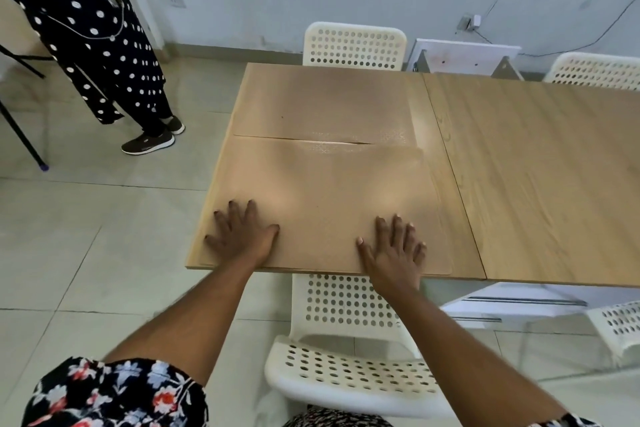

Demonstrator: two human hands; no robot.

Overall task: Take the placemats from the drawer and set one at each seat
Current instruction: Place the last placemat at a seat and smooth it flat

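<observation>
Both hands, left (242, 236) and right (393, 253), press flat with no grip on the thin tan near placemat (322, 191) (light, floppy, likely slippery) covering the wooden tabletop (536, 166); lift by an edge.

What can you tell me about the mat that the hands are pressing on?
The near placemat is a thin, tan rectangle with rounded corners, nearly the colour of the wooden table it lies on. It looks like smooth plastic or card. It lies at the table's near edge, in front of a white chair. Its far edge lifts slightly where it meets a second mat. The left hand and right hand lie flat on it, fingers spread.
</observation>
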